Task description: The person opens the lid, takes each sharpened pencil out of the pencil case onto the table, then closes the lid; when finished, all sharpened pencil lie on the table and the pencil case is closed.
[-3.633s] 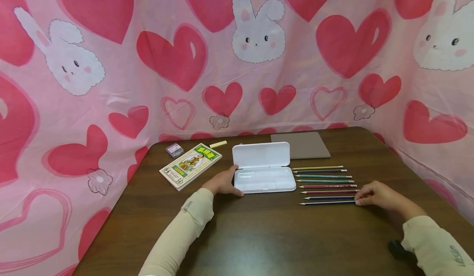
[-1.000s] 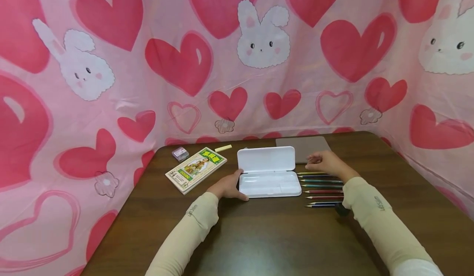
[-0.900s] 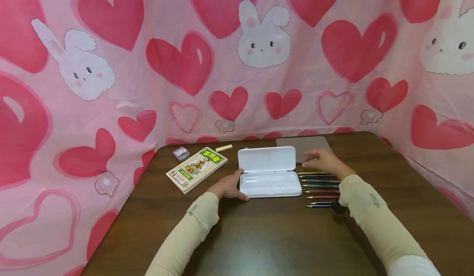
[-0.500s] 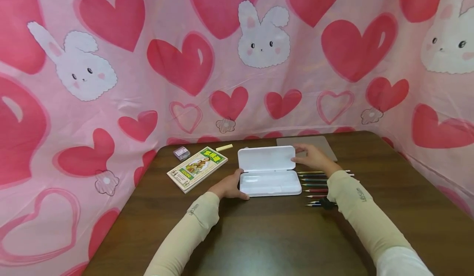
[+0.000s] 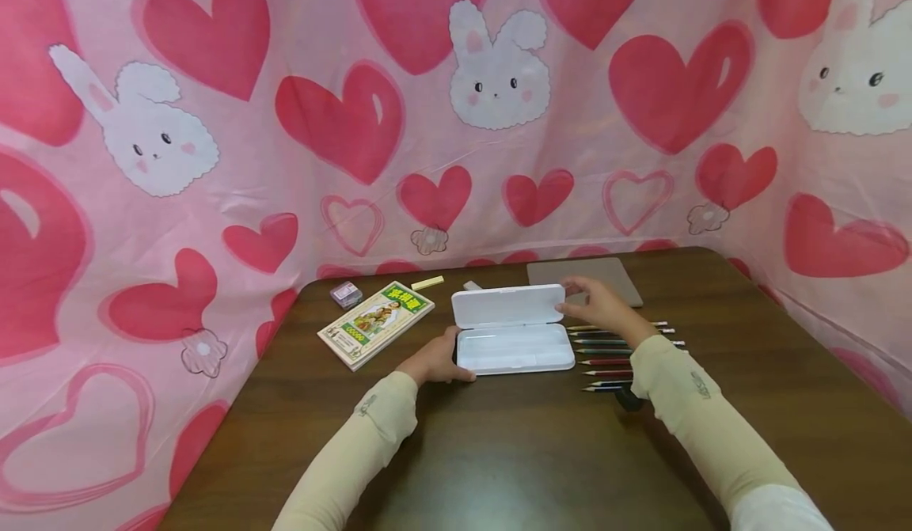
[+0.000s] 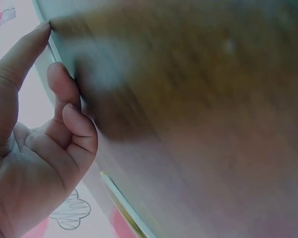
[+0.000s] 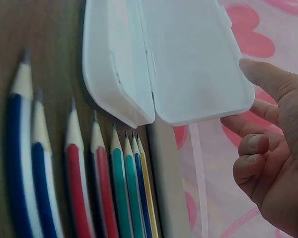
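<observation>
A white pencil case (image 5: pixel 514 349) lies open on the table, its lid (image 5: pixel 507 308) raised at the back. At its left end, my left hand (image 5: pixel 436 358) grips the case with the thumb at the front corner and the fingers behind. My right hand (image 5: pixel 602 307) pinches the lid's right edge; in the right wrist view its thumb is on the inner face and other fingers are behind. Several pencils (image 5: pixel 606 362), blue, red, green and yellow, lie in a row right of the case, partly hidden under the right forearm. Their sharpened tips point toward the case.
Left of the case lies a book (image 5: pixel 378 324) with a green and yellow cover. Behind it are a small purple-grey box (image 5: pixel 346 294) and a pale yellow strip (image 5: pixel 427 282). A flat grey panel (image 5: pixel 606 274) and a small grey piece (image 5: pixel 472 285) lie behind the lid.
My right hand has moved from the pencils' right ends up and left to the lid and taken its edge. The lid now leans slightly further forward. My left hand stays at the case.
</observation>
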Demonstrator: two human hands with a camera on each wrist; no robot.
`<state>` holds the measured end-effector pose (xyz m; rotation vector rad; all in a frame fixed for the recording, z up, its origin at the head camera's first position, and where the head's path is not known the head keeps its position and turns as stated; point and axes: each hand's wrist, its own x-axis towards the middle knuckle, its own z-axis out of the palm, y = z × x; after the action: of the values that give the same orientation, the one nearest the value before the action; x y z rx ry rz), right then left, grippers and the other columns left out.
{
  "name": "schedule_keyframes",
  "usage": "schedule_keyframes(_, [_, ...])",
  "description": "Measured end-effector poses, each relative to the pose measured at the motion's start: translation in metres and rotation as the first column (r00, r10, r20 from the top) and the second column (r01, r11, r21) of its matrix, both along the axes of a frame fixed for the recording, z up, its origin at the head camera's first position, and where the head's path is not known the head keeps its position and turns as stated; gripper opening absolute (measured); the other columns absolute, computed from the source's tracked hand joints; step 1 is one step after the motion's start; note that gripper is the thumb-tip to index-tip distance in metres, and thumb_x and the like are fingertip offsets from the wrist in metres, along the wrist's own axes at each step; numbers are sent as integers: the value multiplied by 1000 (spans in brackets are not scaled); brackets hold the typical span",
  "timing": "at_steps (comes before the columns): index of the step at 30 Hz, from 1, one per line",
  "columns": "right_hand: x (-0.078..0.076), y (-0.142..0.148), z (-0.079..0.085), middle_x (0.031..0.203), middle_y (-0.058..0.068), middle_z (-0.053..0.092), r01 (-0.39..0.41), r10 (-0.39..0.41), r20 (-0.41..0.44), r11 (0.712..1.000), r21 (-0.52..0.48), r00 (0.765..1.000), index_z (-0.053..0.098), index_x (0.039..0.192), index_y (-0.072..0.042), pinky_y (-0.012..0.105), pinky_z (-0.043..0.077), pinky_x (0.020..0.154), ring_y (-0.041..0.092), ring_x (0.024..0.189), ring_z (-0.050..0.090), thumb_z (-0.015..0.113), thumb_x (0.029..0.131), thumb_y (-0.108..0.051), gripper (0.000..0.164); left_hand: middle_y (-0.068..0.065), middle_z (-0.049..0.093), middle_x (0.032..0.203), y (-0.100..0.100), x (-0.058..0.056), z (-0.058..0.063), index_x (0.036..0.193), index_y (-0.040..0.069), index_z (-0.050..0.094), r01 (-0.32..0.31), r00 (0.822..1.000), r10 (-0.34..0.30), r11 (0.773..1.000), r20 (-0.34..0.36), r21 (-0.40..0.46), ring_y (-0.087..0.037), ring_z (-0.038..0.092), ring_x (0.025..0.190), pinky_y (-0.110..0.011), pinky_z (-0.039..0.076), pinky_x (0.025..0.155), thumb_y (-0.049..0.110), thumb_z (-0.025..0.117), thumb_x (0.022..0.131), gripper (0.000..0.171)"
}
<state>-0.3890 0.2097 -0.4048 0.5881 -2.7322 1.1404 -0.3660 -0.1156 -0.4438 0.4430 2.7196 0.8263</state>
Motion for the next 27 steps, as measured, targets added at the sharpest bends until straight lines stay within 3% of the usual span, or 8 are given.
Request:
schedule_keyframes(7, [15, 0, -7, 100, 12, 65, -10, 8, -39, 998, -54, 999, 61, 100, -6, 35, 46, 75, 25, 92, 57, 67, 85, -30, 29, -18, 53, 110, -1, 0, -3, 139, 0, 24, -17, 1000, 17, 1000, -1, 23, -17, 57, 56, -27, 47, 56, 31, 82, 69, 96])
schedule_keyframes(12, [19, 0, -11, 89, 5, 65, -6, 5, -46, 1000, -28, 999, 65, 89, -10, 30, 46, 70, 16, 79, 55, 65, 86, -33, 22, -21, 49, 124, -3, -1, -5, 138, 1, 22, -16, 1000, 16, 998, -8, 57, -17, 58, 56, -28, 47, 61, 31, 82, 68, 97])
schedule_keyframes(15, [20, 0, -14, 85, 3, 64, -40, 39, -42, 999, -21, 998, 65, 84, -12, 27, 45, 67, 14, 75, 53, 66, 85, -30, 18, -21, 44, 132, -4, 0, -5, 139, 2, 20, -8, 1000, 8, 997, 1, 81, -17, 59, 58, -28, 48, 65, 35, 82, 68, 100])
schedule_keyframes(20, [21, 1, -20, 81, 4, 62, -119, 119, 0, 993, -22, 993, 65, 84, -12, 23, 41, 57, 8, 65, 46, 71, 81, -26, 15, -19, 47, 124, -4, 4, -2, 143, 7, 13, 4, 1000, -8, 989, 30, 149, -19, 58, 67, -29, 50, 63, 43, 78, 69, 105])
schedule_keyframes(24, [22, 1, -22, 93, 7, 64, -184, 184, 45, 983, -7, 982, 66, 91, -13, 23, 43, 59, 9, 72, 48, 73, 80, -28, 20, -18, 48, 120, -3, 7, 2, 145, 13, 12, 8, 999, -16, 987, 43, 163, -22, 57, 76, -31, 52, 61, 47, 74, 73, 101])
schedule_keyframes(27, [22, 0, -24, 108, 8, 63, -222, 222, 59, 975, -2, 973, 68, 96, -14, 29, 48, 72, 16, 94, 54, 73, 78, -29, 24, -18, 45, 128, -3, 7, 3, 147, 17, 14, 15, 998, -23, 990, 54, 137, -20, 59, 78, -34, 52, 70, 52, 68, 76, 95])
